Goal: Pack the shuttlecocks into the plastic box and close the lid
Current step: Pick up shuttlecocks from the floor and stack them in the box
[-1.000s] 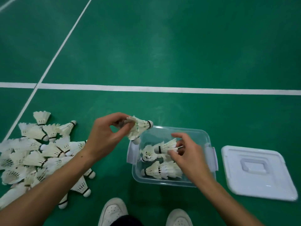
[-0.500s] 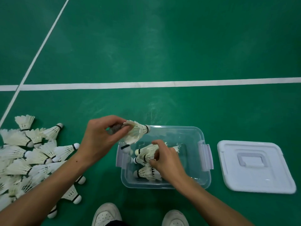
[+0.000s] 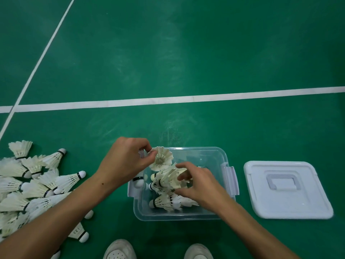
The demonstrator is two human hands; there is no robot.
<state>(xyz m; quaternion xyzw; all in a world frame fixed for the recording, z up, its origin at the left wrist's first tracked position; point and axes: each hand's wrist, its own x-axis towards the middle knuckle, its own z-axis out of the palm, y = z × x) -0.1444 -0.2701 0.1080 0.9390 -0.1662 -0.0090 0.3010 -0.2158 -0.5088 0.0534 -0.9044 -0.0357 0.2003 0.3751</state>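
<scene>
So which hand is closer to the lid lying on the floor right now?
Right. The right hand is inside the plastic box, with only the box's right wall between it and the lid. The left hand is over the box's far left corner, holding a shuttlecock.

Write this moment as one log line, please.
left hand: holding shuttlecock over box | right hand: arranging shuttlecocks inside | lid: off, right of box | pile: unpacked

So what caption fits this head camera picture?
Two hands packing shuttlecocks into a clear box, lid beside it.
</scene>
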